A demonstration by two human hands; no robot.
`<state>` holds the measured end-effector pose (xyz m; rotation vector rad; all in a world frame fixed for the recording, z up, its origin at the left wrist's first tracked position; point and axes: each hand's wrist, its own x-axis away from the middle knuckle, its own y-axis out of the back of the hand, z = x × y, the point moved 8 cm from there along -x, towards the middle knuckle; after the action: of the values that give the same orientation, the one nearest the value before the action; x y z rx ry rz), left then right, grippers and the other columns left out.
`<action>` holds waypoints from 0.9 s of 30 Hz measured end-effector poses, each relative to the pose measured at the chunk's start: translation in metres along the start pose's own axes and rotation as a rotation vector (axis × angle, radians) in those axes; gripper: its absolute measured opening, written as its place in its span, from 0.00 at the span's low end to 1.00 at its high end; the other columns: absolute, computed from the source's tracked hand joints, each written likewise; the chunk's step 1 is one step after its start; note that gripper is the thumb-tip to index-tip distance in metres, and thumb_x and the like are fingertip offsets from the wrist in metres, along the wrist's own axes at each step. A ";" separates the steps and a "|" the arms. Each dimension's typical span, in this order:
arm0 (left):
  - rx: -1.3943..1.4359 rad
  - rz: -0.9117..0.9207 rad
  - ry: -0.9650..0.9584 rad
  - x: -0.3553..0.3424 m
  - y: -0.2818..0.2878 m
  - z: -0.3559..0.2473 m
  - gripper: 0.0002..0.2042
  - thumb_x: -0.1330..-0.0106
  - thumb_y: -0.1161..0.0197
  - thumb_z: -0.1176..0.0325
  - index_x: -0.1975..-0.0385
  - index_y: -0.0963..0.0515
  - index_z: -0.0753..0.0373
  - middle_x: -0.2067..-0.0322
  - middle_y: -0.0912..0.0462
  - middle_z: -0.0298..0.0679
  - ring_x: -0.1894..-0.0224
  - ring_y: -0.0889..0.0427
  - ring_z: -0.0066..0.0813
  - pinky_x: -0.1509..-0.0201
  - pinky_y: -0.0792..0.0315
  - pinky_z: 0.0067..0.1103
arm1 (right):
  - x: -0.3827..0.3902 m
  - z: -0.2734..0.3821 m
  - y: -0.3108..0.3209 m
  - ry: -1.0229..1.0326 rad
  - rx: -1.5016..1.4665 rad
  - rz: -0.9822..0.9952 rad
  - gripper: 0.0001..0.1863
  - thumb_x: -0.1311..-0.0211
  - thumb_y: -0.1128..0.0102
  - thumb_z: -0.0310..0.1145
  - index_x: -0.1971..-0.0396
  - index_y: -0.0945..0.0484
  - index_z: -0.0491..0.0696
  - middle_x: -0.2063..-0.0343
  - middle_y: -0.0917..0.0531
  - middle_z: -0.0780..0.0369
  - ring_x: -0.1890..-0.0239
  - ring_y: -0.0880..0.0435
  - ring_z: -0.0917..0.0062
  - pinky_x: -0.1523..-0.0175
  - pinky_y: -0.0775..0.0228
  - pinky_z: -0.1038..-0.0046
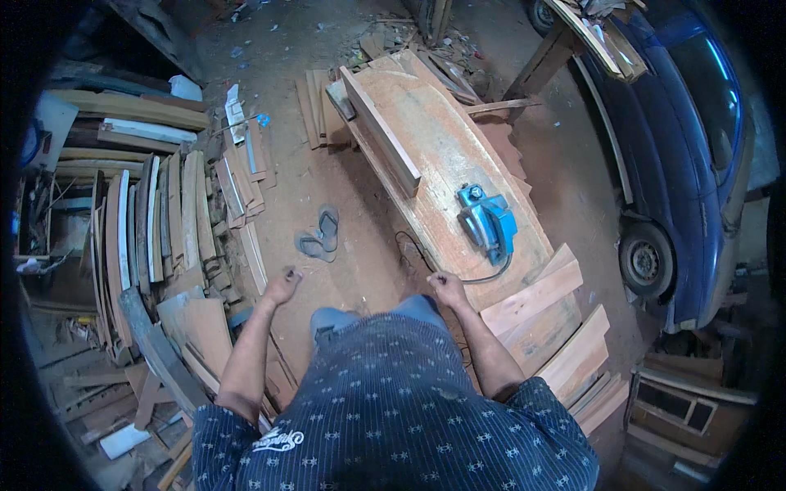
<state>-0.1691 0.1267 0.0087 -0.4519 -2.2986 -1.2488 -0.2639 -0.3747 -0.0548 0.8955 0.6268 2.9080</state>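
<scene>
Standing at bench (458, 135), planing apparently paused | left hand (283, 286), right hand (448, 291): curled, contents indeterminate | next move likely requires grasping planer (489, 222), right of plank (383, 135).

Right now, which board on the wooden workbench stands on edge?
The long brown wooden plank along the left side of the workbench; the pale wooden board across its near end lies flat.

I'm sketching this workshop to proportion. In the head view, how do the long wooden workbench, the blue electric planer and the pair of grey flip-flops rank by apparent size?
Largest to smallest:
1. Long wooden workbench
2. Blue electric planer
3. Pair of grey flip-flops
This compares picture outlines, not true sizes.
</scene>
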 end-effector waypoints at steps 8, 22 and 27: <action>0.095 -0.055 0.104 -0.017 -0.024 -0.069 0.32 0.29 0.40 0.49 0.37 0.27 0.72 0.44 0.19 0.60 0.41 0.18 0.49 0.36 0.27 0.32 | -0.031 0.071 0.111 0.264 -0.201 -0.125 0.18 0.34 0.34 0.34 0.49 0.19 0.40 0.67 0.14 0.60 0.66 0.17 0.78 0.57 0.23 0.74; 0.038 0.010 0.008 -0.055 -0.089 -0.169 0.29 0.30 0.43 0.46 0.41 0.22 0.66 0.44 0.19 0.57 0.40 0.20 0.54 0.34 0.29 0.37 | 0.235 0.386 0.387 1.714 -0.201 -0.696 0.26 0.23 0.51 0.39 0.33 0.37 0.41 0.60 0.17 0.49 0.65 0.15 0.67 0.52 0.19 0.66; 0.006 -0.024 0.001 -0.075 -0.091 -0.174 0.30 0.29 0.44 0.44 0.40 0.22 0.63 0.42 0.20 0.57 0.38 0.22 0.53 0.32 0.31 0.37 | 0.290 0.396 0.372 2.063 -0.083 -0.625 0.15 0.23 0.52 0.39 0.48 0.28 0.44 0.58 0.19 0.52 0.66 0.16 0.65 0.55 0.21 0.60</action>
<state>-0.1075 -0.0728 -0.0145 -0.4228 -2.3131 -1.2526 -0.2580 -0.5276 0.5420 -2.0987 0.4525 2.0486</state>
